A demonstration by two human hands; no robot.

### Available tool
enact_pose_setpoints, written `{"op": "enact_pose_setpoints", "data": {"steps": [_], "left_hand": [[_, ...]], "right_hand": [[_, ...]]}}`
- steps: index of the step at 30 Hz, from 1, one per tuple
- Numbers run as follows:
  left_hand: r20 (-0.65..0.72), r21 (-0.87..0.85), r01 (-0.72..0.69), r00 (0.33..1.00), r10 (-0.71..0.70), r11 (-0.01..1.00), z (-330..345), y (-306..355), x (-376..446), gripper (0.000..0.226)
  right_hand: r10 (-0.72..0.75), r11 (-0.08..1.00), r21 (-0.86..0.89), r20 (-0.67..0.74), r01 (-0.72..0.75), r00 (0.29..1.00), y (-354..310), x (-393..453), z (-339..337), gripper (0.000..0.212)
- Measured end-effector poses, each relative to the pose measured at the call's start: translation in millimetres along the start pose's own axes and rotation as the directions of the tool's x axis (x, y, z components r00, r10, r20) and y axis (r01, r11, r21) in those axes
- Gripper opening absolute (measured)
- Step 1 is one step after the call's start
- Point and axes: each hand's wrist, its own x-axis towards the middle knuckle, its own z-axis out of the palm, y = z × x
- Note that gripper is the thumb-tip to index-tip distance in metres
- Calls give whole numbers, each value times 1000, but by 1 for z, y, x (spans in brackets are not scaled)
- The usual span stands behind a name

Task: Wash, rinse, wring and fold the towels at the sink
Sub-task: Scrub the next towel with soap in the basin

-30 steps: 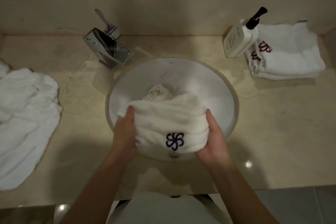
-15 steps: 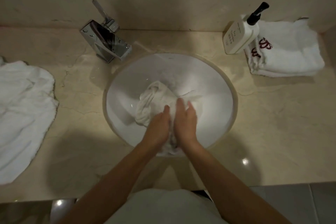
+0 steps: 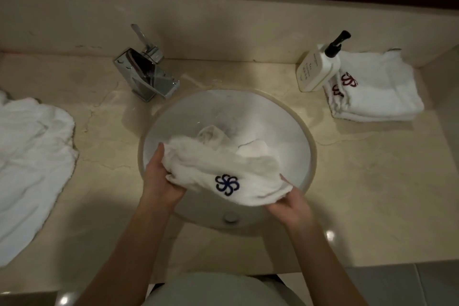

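White terry cloth fills the middle of the scene: a towel [image 3: 223,169] with a dark blue flower emblem is held over the near half of the round sink [image 3: 308,156], its far end trailing down into the bowl. The left hand [image 3: 159,179] grips the towel's left end, fingers tucked under the cloth and thumb up along its edge; the right hand [image 3: 288,204] holds the near right end, fingers curled beneath it, though blur hides exactly how they lie. The two hands are set apart with the cloth bunched between them, which reads as washing or the beginning of a wring rather than folding. No water shows at the tap [image 3: 146,74] at the sink's far left, and whether any stands in the bowl cannot be told. On the far right of the counter [image 3: 372,181], a stack of folded towels [image 3: 380,92] with red emblems lies just beside a pump soap bottle [image 3: 318,67]; these look finished. On the left, a loose heap of white towels [image 3: 32,161] lies unfolded, and whether they are washed cannot be told. By this layout the job looks partway through: a few towels done, one in hand not yet wrung and folded, and the heap on the left likely yet to be dealt with.
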Motion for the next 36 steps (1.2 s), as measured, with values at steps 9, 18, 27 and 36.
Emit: {"op": "enact_pose_setpoints", "data": {"steps": [9, 18, 27, 36], "left_hand": [[-101, 45, 132, 987, -127, 990, 0, -13, -15, 49], [46, 892, -160, 962, 268, 423, 75, -62, -35, 48], [84, 883, -190, 964, 254, 428, 70, -41, -18, 44], [108, 898, -213, 955, 277, 385, 59, -40, -15, 44]], "right_hand": [[-120, 951, -302, -147, 70, 982, 11, -23, 28, 60], [-514, 559, -802, -139, 208, 847, 32, 24, 77, 28], [-558, 512, -856, -271, 68, 785, 14, 55, 119, 41], [-513, 387, -920, -277, -70, 812, 19, 59, 126, 40]]}}
